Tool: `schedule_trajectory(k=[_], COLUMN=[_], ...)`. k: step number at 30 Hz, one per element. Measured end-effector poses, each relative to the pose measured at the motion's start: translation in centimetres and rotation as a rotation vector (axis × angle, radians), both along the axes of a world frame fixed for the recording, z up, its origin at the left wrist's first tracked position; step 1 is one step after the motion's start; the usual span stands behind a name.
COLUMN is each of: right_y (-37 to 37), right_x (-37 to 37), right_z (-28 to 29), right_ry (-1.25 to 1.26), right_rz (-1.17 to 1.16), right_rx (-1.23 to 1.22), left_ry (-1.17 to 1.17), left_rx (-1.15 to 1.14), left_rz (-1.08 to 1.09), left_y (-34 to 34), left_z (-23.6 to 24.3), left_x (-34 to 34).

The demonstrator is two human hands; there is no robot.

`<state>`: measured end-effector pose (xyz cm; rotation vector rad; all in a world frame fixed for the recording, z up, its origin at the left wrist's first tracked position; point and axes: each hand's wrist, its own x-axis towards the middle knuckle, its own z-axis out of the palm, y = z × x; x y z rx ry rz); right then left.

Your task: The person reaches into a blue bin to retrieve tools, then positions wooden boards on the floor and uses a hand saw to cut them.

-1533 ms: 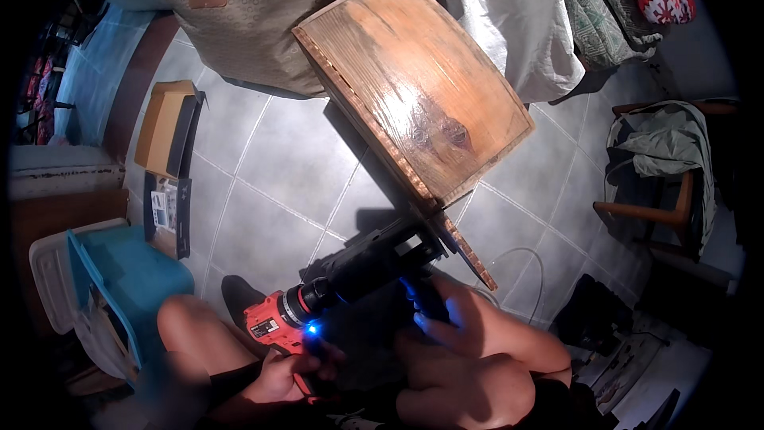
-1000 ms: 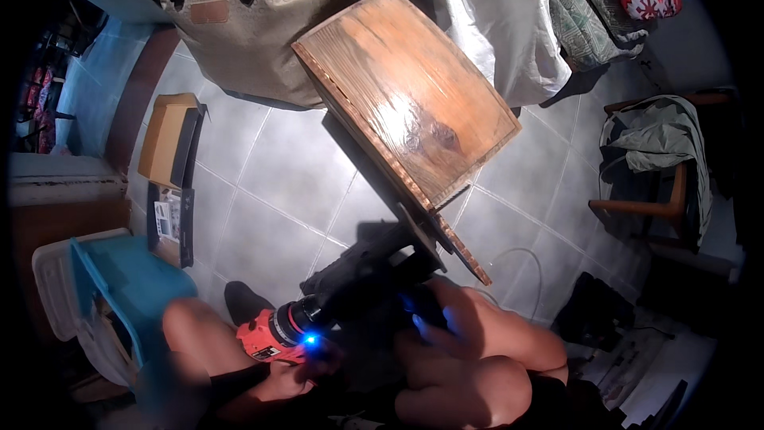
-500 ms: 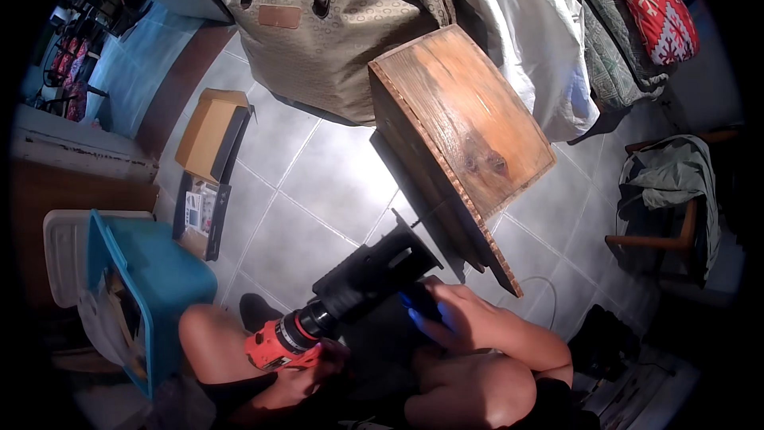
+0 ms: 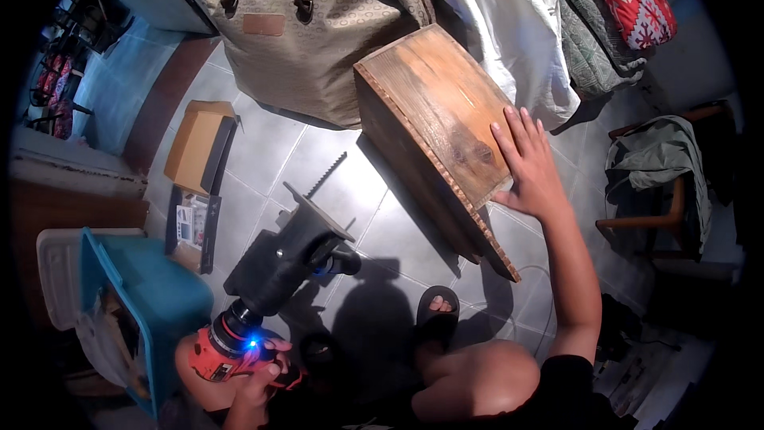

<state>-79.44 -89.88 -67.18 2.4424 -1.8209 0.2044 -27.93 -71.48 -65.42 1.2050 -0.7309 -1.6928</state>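
My left hand [image 4: 267, 374] grips a red cordless drill [image 4: 215, 354] with its blue light on. Fitted to the drill is a black reciprocating-saw attachment [image 4: 263, 271], its toothed blade [image 4: 322, 177] angled up over the floor, left of the wooden box and apart from it. My right hand [image 4: 525, 167] lies on the box [image 4: 422, 91], fingers stretched out across the near-right part of its top, thumb at the edge. The box is brown with worn, stained wood; a board [image 4: 497, 251] projects from its near end.
Behind the box are a beige bag [image 4: 306, 64], white fabric [image 4: 533, 40] and folded blankets [image 4: 605, 32]. At left are an open cardboard box [image 4: 195, 143] and a blue bin [image 4: 175, 302]; at right, a wooden chair [image 4: 676, 211] with cloth. My slippered foot [image 4: 438, 310] is below.
The saw and drill have swung left, away from the box, exposing the blade. My right hand has left the saw attachment and moved up onto the box.
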Motion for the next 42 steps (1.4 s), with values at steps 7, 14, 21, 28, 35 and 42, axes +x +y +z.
schedule_trajectory(k=[7,14,21,28,35,42], right_y=[-1.0,-6.1,-12.5,-7.2,1.9,9.0], right_x=[-1.2,0.2,-0.4,4.7,6.1,5.1], right_z=[-2.4,0.0,-0.6,1.4,0.3,-9.0], right_ry=[-0.197,-0.588,-0.786,-0.939,-1.551,-1.980], right_rz=[0.141,-0.368,-0.698,-0.634,-0.832,-0.809], right_rx=[-0.216,0.107,0.730,0.675,0.515,0.401], left_ry=[0.059,-0.269,-0.730,-0.638,-0.650,-0.622], left_rx=[0.013,0.019,-0.070,-0.033,-0.017,-0.048], left_rz=[0.117,0.087,0.001,0.169,0.182,0.177], left_y=[0.1,-2.0,-8.3,-7.3,-8.0,-9.6], left_z=[-0.1,3.3,5.9,3.3,2.0,2.6], left_x=[0.3,2.5,9.3,12.5,13.2,12.2])
